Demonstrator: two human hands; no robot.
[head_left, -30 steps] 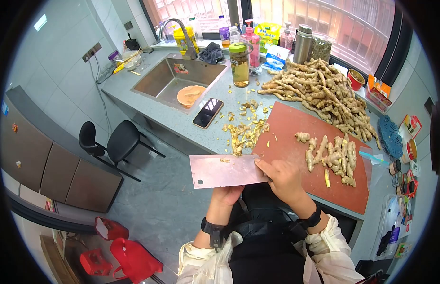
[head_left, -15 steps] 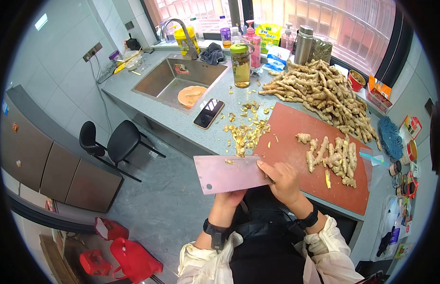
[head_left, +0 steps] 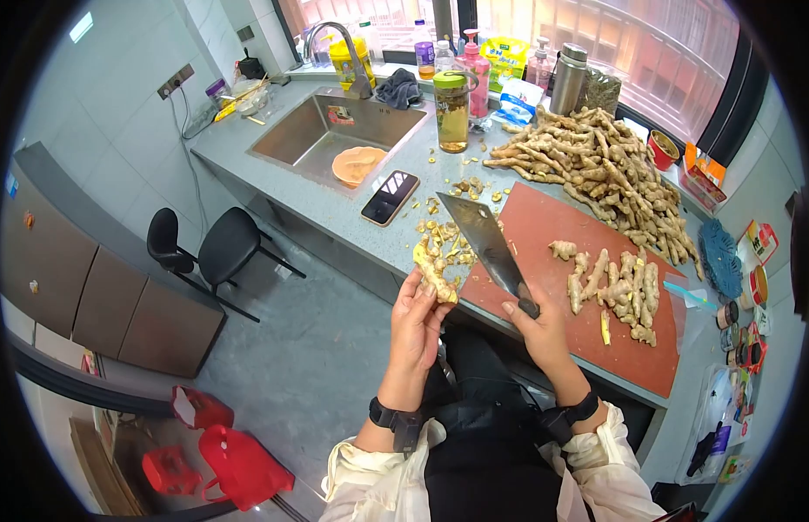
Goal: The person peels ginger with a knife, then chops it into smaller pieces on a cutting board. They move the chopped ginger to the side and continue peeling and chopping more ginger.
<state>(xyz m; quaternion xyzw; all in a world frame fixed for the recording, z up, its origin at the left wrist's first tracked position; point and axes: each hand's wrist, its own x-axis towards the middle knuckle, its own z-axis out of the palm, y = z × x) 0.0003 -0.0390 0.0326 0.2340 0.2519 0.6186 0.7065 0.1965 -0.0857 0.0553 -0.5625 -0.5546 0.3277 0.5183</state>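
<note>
My left hand holds a knobbly piece of ginger upright, with cut yellow patches on it. In my right hand is the dark handle of a cleaver; its blade slants up and left, apart from the ginger. Just beyond the ginger, peel scraps are scattered on the counter and at the edge of the red-brown cutting board. Several ginger pieces lie on the board's right part. A large heap of ginger is piled behind the board.
A phone lies between the scraps and the sink, which holds an orange dish. A green-lidded tea bottle and a steel thermos stand toward the window. Small jars line the right side. A black chair stands left.
The cleaver has swung from lying broadside in front of my left hand to pointing up and left on the right side. My left hand and its ginger now show clearly.
</note>
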